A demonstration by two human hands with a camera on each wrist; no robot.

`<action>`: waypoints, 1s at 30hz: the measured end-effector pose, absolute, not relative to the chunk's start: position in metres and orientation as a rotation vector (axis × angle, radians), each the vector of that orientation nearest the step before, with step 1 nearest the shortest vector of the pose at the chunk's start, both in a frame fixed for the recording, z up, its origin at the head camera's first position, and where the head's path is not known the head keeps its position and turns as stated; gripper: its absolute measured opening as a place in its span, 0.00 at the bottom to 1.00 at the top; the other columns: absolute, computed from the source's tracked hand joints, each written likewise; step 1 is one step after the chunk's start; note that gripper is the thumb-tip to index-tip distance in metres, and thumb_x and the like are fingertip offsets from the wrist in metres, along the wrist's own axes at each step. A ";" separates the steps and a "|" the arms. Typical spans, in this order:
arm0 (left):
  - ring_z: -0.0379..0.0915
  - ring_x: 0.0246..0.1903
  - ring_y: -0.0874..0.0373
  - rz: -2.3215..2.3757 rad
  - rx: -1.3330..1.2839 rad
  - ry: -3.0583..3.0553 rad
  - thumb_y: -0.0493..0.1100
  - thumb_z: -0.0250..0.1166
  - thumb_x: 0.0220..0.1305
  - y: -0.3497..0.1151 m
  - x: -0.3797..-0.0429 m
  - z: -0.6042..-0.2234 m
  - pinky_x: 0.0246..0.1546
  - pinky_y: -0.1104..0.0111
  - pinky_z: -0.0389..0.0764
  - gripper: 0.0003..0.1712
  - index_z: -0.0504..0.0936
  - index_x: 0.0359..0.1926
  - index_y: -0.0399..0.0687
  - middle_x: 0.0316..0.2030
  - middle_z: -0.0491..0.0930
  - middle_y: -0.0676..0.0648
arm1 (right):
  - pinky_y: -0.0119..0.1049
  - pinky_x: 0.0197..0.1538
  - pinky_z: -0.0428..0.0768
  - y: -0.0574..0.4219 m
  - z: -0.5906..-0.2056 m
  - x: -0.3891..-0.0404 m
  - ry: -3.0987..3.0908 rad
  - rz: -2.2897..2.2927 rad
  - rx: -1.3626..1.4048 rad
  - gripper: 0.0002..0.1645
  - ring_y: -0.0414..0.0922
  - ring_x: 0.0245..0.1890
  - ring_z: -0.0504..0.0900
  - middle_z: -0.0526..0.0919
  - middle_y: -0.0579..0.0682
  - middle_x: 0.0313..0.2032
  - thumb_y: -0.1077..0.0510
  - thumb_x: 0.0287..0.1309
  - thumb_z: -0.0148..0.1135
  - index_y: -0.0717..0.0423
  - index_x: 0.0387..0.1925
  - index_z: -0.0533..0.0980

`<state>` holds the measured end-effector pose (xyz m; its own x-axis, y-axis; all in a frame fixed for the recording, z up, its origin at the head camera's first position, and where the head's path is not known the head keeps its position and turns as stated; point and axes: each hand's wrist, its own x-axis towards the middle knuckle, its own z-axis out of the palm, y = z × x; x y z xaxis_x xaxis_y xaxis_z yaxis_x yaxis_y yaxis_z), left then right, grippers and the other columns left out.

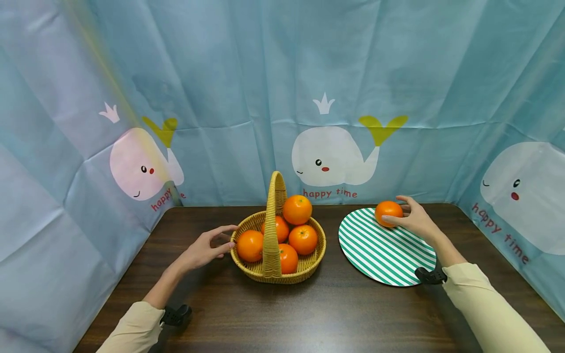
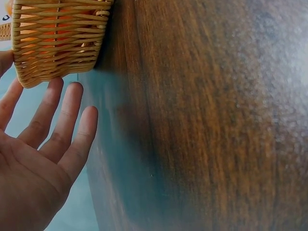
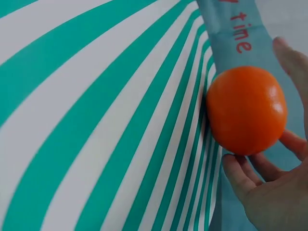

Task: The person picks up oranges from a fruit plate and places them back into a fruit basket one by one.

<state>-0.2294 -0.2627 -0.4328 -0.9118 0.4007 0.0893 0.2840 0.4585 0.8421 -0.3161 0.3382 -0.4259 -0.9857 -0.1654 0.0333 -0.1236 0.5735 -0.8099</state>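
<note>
On the far part of a green-and-white striped round mat [image 1: 384, 250] sits an orange [image 1: 387, 214]. My right hand [image 1: 412, 220] is around its near right side; in the right wrist view, the fingers [image 3: 238, 175] are at the orange's lower edge and the thumb [image 3: 291, 60] stands apart from it. A yellow wicker basket [image 1: 282, 278] with a tall handle holds several oranges [image 1: 297, 210]. My left hand [image 1: 200, 251] is at the basket's left side, fingertips right at the rim, fingers loosely spread and holding nothing.
Both things rest on a dark brown wooden table [image 1: 331, 314]. A light blue curtain [image 1: 212, 98] with whale prints hangs behind the table and along its sides. The basket's handle [image 1: 271, 220] rises above the oranges.
</note>
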 end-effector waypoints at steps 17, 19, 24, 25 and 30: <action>0.75 0.54 0.38 1.430 0.614 2.595 0.42 0.65 0.73 -0.263 -0.230 -0.433 0.42 0.55 0.84 0.29 0.71 0.71 0.42 0.60 0.73 0.32 | 0.58 0.55 0.75 0.339 -0.429 -0.314 2.758 -1.456 -0.266 0.48 0.68 0.59 0.70 0.67 0.74 0.63 0.47 0.67 0.68 0.68 0.74 0.57; 0.75 0.54 0.38 1.427 0.612 2.597 0.42 0.65 0.73 -0.263 -0.230 -0.433 0.42 0.55 0.84 0.29 0.71 0.71 0.42 0.60 0.73 0.31 | 0.59 0.56 0.75 0.339 -0.429 -0.313 2.753 -1.471 -0.264 0.48 0.68 0.60 0.69 0.67 0.74 0.64 0.46 0.67 0.68 0.67 0.74 0.57; 0.75 0.54 0.38 1.425 0.609 2.597 0.42 0.65 0.73 -0.263 -0.229 -0.432 0.42 0.56 0.84 0.29 0.70 0.71 0.42 0.60 0.73 0.31 | 0.61 0.56 0.74 0.339 -0.430 -0.309 2.736 -1.514 -0.266 0.48 0.69 0.61 0.68 0.66 0.73 0.64 0.46 0.67 0.68 0.65 0.75 0.57; 0.75 0.54 0.37 1.424 0.611 2.598 0.42 0.65 0.73 -0.262 -0.229 -0.432 0.42 0.55 0.84 0.29 0.70 0.71 0.42 0.61 0.73 0.31 | 0.61 0.56 0.74 0.339 -0.430 -0.308 2.734 -1.519 -0.268 0.48 0.68 0.61 0.68 0.66 0.73 0.65 0.46 0.67 0.68 0.65 0.75 0.56; 0.74 0.55 0.37 1.424 0.614 2.597 0.42 0.65 0.73 -0.262 -0.229 -0.432 0.42 0.55 0.84 0.29 0.70 0.71 0.41 0.61 0.73 0.32 | 0.59 0.55 0.76 0.337 -0.430 -0.304 2.724 -1.550 -0.279 0.48 0.68 0.62 0.69 0.66 0.72 0.64 0.47 0.66 0.69 0.64 0.76 0.57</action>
<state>-0.2292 -0.2620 -0.4317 -0.9110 0.4023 0.0905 0.2926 0.4761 0.8293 -0.3045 0.3374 -0.4297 -0.9842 -0.1511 0.0919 -0.1561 0.4988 -0.8526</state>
